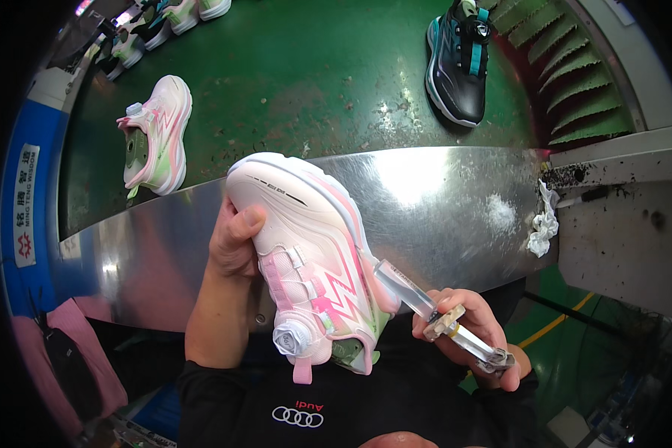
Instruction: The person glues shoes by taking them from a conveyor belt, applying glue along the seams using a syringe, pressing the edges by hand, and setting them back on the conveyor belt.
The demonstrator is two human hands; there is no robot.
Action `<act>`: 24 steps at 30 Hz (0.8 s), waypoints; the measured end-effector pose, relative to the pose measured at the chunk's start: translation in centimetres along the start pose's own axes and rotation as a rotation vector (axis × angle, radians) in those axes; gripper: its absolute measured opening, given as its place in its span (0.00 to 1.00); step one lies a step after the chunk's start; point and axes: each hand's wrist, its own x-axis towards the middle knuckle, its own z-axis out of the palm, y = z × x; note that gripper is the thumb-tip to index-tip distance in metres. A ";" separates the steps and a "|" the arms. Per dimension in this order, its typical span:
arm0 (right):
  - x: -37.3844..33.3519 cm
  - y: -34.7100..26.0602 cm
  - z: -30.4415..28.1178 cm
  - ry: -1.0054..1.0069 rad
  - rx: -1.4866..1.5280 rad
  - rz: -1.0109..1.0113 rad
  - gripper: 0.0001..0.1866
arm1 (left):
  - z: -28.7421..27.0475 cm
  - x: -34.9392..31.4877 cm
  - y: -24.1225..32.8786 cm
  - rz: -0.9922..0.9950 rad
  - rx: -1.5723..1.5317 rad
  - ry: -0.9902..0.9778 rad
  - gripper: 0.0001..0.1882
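Note:
My left hand (pixel 235 239) grips a pink and white sneaker (pixel 306 216) near its toe, thumb on the upper. The sneaker is tilted over the near edge of the steel strip, toe away from me, with its dial closure (pixel 291 338) and heel toward me. In my right hand (pixel 481 321) is a clear syringe (pixel 405 287), fingers closed around its flange and plunger. Its tip points at the seam between sole and upper on the sneaker's right side; whether it touches is hard to tell.
A similar pink sneaker (pixel 173 134) lies on the green surface (pixel 299 75) at left. At far right stands a black and turquoise shoe (pixel 455 75), near green curtain strips (pixel 575 75). Several shoes line the far left. Crumpled tissue (pixel 543 224) sits on the steel strip's (pixel 455 216) right end.

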 end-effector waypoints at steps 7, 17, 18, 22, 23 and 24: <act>-0.6 0.0 0.2 0.026 0.004 0.021 0.60 | 0.1 0.0 0.0 -0.019 -0.019 0.055 0.34; -2.2 0.1 0.6 0.060 -0.006 0.057 0.62 | -1.2 -0.1 -0.7 -0.063 -0.082 0.091 0.34; -2.4 0.1 0.7 0.061 0.002 0.081 0.62 | -1.2 -0.1 -0.8 -0.044 -0.168 0.109 0.32; -3.0 -0.1 1.2 0.080 0.009 0.077 0.61 | -0.9 -0.2 -0.7 -0.075 -0.293 0.170 0.28; -3.1 -0.1 1.3 0.089 0.015 0.066 0.60 | -0.9 -0.2 -0.7 -0.062 -0.289 0.152 0.28; -3.3 -0.2 1.4 0.084 0.013 0.080 0.60 | -0.9 -0.2 -0.6 -0.071 -0.298 0.149 0.28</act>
